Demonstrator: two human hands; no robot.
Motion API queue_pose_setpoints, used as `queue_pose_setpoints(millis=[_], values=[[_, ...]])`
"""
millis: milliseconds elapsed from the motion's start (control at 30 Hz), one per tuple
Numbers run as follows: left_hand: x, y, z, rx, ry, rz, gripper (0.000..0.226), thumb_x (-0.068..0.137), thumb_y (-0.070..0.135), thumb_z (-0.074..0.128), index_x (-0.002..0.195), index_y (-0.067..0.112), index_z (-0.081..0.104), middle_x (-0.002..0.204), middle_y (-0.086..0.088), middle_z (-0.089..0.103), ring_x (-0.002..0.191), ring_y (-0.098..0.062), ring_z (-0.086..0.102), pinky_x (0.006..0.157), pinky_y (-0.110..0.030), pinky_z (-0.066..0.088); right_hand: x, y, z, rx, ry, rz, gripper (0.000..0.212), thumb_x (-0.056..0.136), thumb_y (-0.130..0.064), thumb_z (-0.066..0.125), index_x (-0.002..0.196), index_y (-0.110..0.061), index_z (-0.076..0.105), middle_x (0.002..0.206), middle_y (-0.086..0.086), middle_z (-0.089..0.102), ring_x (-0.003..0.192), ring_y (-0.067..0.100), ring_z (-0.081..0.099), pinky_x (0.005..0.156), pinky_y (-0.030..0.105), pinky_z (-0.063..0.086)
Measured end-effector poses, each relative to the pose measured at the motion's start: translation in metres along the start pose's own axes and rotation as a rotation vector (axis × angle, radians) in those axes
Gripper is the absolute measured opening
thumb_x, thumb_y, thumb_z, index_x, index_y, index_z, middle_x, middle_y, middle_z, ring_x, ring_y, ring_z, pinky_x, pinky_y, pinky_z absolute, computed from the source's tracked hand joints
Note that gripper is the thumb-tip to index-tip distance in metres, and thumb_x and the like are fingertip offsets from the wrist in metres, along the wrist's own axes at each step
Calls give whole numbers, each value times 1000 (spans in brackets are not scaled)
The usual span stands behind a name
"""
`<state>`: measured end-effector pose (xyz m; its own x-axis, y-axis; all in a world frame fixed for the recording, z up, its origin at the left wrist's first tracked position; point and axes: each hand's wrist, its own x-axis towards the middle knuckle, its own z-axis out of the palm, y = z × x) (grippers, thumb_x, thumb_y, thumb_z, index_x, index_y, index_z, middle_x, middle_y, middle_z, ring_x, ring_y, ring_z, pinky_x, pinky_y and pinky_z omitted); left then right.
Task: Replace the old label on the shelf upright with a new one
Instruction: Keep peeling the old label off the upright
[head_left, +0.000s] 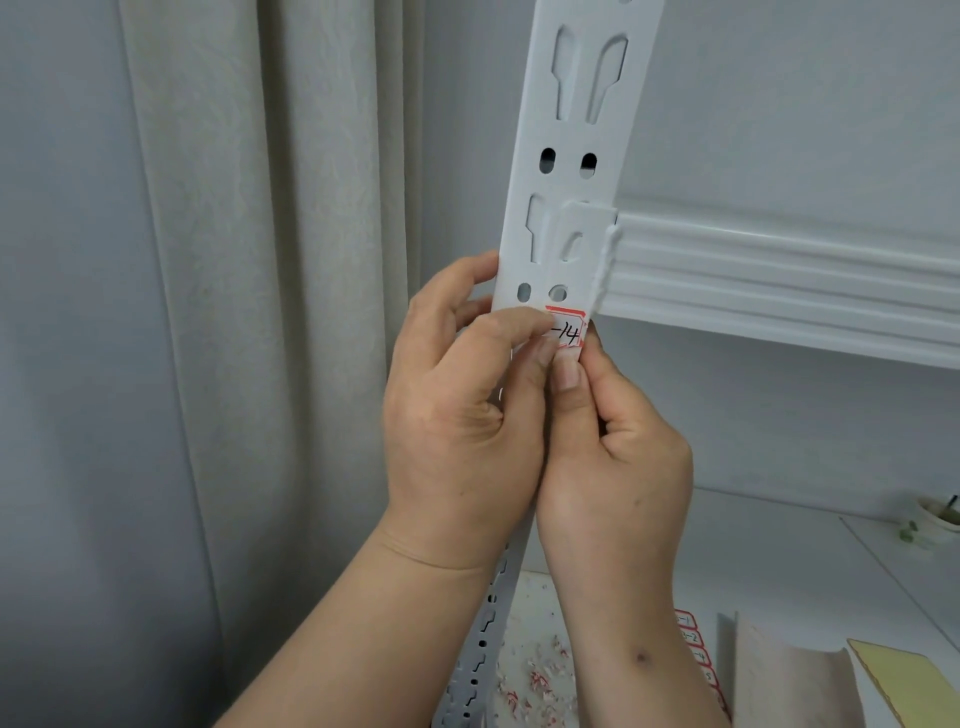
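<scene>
Our left hand (462, 410) and right hand (613, 447) both press the label (569, 332) with bent thumbs onto the post (566, 171), right at our fingertips. If we rub unevenly, it may stick crooked or wrinkle.

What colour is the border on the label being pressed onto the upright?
Red border on white label, with black handwriting; seen in the head view.
</scene>
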<state>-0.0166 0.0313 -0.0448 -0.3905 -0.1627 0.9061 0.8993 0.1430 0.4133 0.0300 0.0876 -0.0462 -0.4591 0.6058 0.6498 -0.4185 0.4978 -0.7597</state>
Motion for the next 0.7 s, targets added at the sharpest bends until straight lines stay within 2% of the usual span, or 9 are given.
queue_pose_setpoints(millis=[67,133,167,233,267,333,400,500,700], values=[[0,0,-1,15,4,7,12,83,-5,72,91,4,73,125,-6,51,107,7,55,90,-6,41,0,0,0,-5,1,-2,34,92,-38,49,121,-32,65,106,-16,72,97,0,66,83,28,54],[-1,0,-1,35,12,11,14,83,-4,72,94,5,73,125,-9,54,109,16,48,91,-6,41,0,0,0,-8,-3,-6,34,92,-38,48,121,-31,66,105,-15,72,97,2,67,83,29,55],[-1,1,-1,34,16,18,17,84,-3,71,97,7,73,126,-10,54,110,12,51,91,-8,42,0,0,0,-8,-5,-7,34,93,-38,48,121,-31,66,105,-15,72,97,2,67,83,29,55],[0,1,-1,4,10,30,21,87,2,70,103,16,70,128,-9,52,110,-11,62,92,-14,47,0,0,-1,-7,-9,-6,35,93,-38,47,121,-31,66,106,-15,72,98,3,67,83,30,55],[-1,1,-1,-14,2,32,22,88,5,69,104,19,67,130,-10,53,108,-22,65,92,-20,50,0,0,-1,-9,-11,-4,35,93,-39,47,121,-31,66,106,-14,72,98,3,67,83,30,55],[-2,-1,1,-41,-8,36,21,90,6,68,104,21,67,131,-16,55,106,-33,66,89,-35,56,0,0,-2,-5,-13,3,35,92,-40,47,121,-33,65,104,-14,73,96,4,68,82,29,55],[-2,-1,1,-46,-11,36,21,90,6,68,104,22,66,131,-17,55,107,-35,65,86,-42,57,0,0,-2,8,-16,11,34,92,-41,47,121,-35,65,103,-14,73,94,5,68,80,27,56],[-1,-2,1,-42,-15,39,23,90,5,69,103,24,63,131,-13,53,105,-36,65,86,-41,56,-1,-1,-2,12,-19,10,33,92,-40,48,120,-36,64,104,-16,72,94,3,68,80,26,55],[0,-1,0,-35,-26,23,23,89,5,69,100,24,63,129,-11,50,110,-30,61,92,-27,52,-1,0,-1,25,-1,3,32,92,-39,49,120,-36,64,106,-18,71,96,0,67,80,22,54]])
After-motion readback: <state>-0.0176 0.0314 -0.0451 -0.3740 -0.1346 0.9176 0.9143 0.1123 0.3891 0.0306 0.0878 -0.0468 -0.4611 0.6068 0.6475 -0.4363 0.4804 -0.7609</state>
